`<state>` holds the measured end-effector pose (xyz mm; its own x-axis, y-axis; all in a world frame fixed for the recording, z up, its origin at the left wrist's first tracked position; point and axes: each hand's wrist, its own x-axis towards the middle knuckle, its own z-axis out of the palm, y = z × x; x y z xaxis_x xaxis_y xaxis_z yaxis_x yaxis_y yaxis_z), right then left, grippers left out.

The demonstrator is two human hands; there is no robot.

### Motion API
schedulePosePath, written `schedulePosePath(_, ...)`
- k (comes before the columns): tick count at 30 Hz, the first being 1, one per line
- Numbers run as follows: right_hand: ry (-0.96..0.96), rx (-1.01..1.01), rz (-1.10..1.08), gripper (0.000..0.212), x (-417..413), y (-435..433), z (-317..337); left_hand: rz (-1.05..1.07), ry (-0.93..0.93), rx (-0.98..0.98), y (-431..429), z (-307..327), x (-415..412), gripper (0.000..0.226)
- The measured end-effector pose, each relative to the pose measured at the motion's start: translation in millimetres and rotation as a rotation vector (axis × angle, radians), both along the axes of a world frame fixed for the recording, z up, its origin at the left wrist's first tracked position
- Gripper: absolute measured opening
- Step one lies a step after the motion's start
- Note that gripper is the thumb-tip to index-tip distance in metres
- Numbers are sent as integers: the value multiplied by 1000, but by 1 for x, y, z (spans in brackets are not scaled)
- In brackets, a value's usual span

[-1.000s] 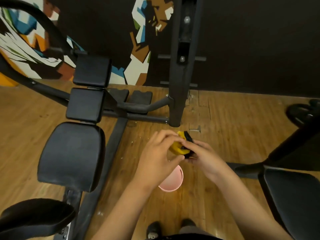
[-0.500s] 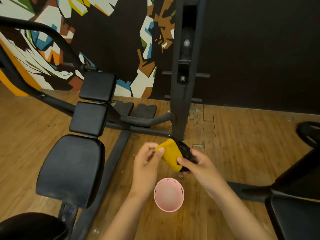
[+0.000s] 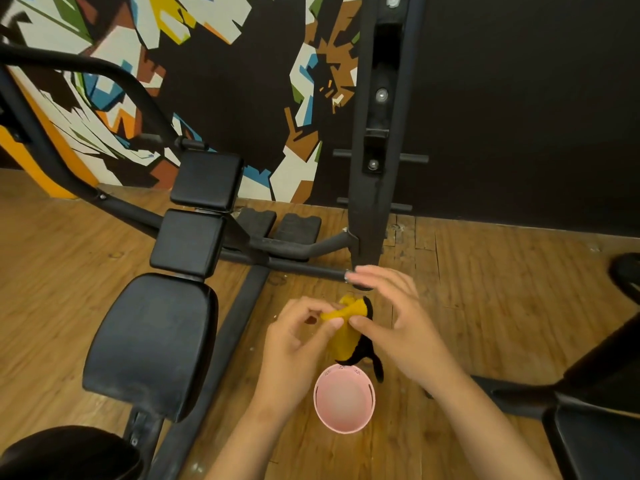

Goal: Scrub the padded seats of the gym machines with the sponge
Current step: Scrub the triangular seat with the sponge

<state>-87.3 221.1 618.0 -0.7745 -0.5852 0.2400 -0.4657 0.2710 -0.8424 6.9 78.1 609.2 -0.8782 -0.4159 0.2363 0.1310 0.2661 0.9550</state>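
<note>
Sponge [image 3: 346, 323], yellow with a black backing, hangs between my hands, partly hidden: my left hand [image 3: 298, 337] pinches its top, my right hand [image 3: 398, 327] thumbs it, fingers spread. Pink cup [image 3: 344, 398] below; seat [image 3: 149, 344] left, bare floor [image 3: 502, 289] right.

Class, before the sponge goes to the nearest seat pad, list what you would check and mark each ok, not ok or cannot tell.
1. Sponge in hand: ok, left hand pinches it.
2. Right hand gripping: not ok, fingers spread, only the thumb touches.
3. Sponge wet: cannot tell.
4. Pink cup clear of the hands: ok, on the floor below them.
5. Seat pad free of objects: ok.
</note>
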Motion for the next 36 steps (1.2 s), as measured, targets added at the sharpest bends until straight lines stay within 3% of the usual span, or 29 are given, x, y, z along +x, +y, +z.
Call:
schedulePosePath(2, 72, -62, -6, 30, 0, 0, -1, 16, 9, -155, 1, 2, 4, 9)
schedulePosePath(5, -43, -147, 24, 25, 6, 5, -3, -8, 33, -333, 1, 9, 10, 15)
schedulePosePath(11, -355, -342, 168, 24, 13, 10, -2, -129, 26, -8, -18, 25, 17, 23)
schedulePosePath(14, -447, -395, 203, 22, 18, 8, -3, -333, -169, 79, -34, 29, 13, 39)
schedulePosePath(16, -455, -409, 197, 18, 20, 7, -5, -450, -252, 65, -37, 26, 10, 36)
schedulePosePath(20, -417, -378, 149, 13, 24, 6, -11, -491, -204, 116, -37, 19, 11, 17)
schedulePosePath(22, -444, -383, 129, 9, 21, 9, -13, -495, -169, 189, -36, 13, 13, 17)
schedulePosePath(26, -559, -431, 62, 9, 15, 21, -18, -407, -97, 613, -38, 2, 16, 29)
schedulePosePath(31, -683, -427, 63, 9, 16, 21, -26, -248, -193, 631, -34, -5, 16, 17)
schedulePosePath(36, -783, -307, 22, 5, 11, 19, -36, -154, -336, 618, -33, -13, 16, 21)
